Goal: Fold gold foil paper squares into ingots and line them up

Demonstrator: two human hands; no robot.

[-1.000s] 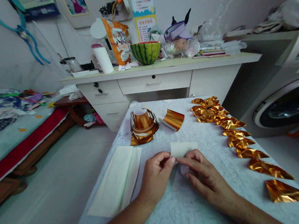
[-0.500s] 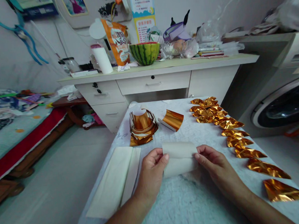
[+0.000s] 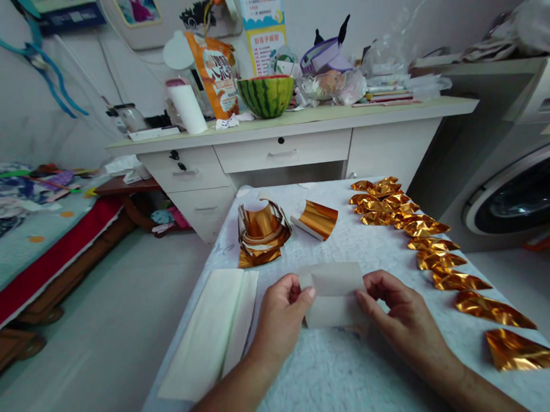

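A whitish paper sheet (image 3: 335,306) with a crease across it is held over the cloth-covered table. My left hand (image 3: 284,316) pinches its left edge, thumb on top. At the right edge, my right hand (image 3: 400,307) pinches the sheet between thumb and fingers. Beyond the hands stands a curled stack of gold foil sheets (image 3: 261,229), with one loose curved gold sheet (image 3: 320,219) to its right. Pale flat papers (image 3: 204,335) lie left of my left hand. Several folded gold foil pieces (image 3: 492,309) run in a line down the table's right side.
Behind the table (image 3: 317,380) is a white desk (image 3: 292,125) holding a watermelon half (image 3: 267,97), an orange bag (image 3: 217,77) and a paper roll (image 3: 188,108). A washing machine (image 3: 513,149) stands at the right. A bed (image 3: 35,244) is at the left.
The sheet between my hands now looks flatter, its near part tilted differently. My right thumb has shifted slightly left and down over its edge. Both hands still hold it.
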